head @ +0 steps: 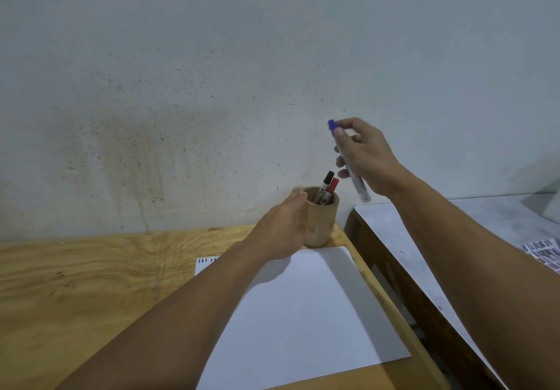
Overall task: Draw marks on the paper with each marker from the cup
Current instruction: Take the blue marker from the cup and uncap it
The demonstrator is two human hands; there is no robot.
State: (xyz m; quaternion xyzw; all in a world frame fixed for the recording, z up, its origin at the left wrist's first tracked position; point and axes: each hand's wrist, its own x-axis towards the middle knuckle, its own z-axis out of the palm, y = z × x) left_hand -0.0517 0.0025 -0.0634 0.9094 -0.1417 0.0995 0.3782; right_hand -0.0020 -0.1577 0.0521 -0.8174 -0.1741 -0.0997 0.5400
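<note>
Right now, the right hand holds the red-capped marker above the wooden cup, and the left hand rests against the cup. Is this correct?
Not quite. The marker in the right hand has a blue cap, not red; the head view shows it. The red-capped marker stands in the wooden cup beside a black-capped one. The rest is correct: the left hand rests against the cup.
</note>
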